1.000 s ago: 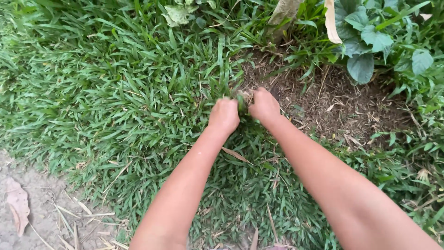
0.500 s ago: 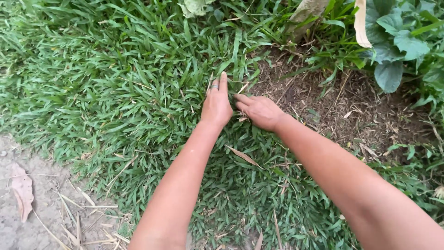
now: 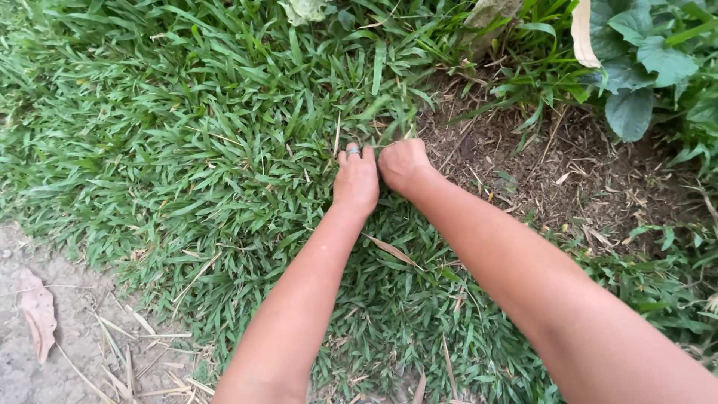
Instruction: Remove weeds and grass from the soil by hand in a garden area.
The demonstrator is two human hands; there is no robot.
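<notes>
A tuft of grass [image 3: 385,123] is standing at the centre of the view, slightly toward 12 o'clock, right where the lawn is meeting a patch of bare soil [image 3: 553,172]. The left hand [image 3: 357,179] is closing into a loose fist at the base of the tuft, fingers curling down into the blades, a ring [image 3: 353,151] showing on one finger. The right hand [image 3: 404,164] is sitting just beside it at 3 o'clock, knuckles nearly touching, also curling shut over the grass stems (whether the fingertips are actually pinching a stem is hidden beneath the hand). Both forearms are reaching in from 6 o'clock. A dry narrow leaf [image 3: 389,249] is lying on the grass between the arms. The lawn [image 3: 187,150] is spreading out toward 9 o'clock and 11 o'clock. Broad-leaved plants [image 3: 643,67] are growing at 2 o'clock beyond the soil, and a pale trunk base [image 3: 490,19] is rising at 1 o'clock. At 8 o'clock, sandy ground [image 3: 45,374] is showing, with a dead brown leaf [image 3: 36,310] lying on it.
</notes>
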